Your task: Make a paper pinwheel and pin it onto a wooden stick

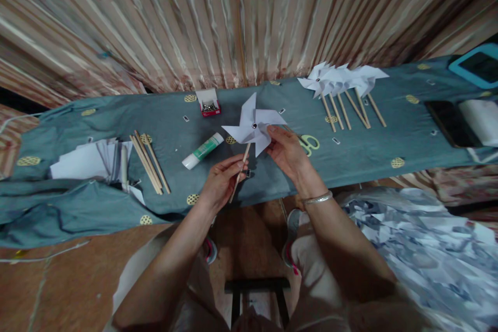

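A white paper pinwheel (251, 123) on a thin wooden stick (240, 172) is held up over the blue-grey cloth-covered table (163, 119). My left hand (222, 180) is closed round the stick below the wheel. My right hand (287, 151) pinches the wheel's right blade with its fingertips; a metal bangle sits on that wrist. A dark pin marks the wheel's centre.
A glue stick (203, 150) lies left of the hands, several bare sticks (150, 162) and white paper sheets (87, 162) further left. An open box of pins (209, 102) sits behind. Finished pinwheels (342, 88) lie right, yellow-handled scissors (309, 142) near my right hand, a dark phone (451, 123) far right.
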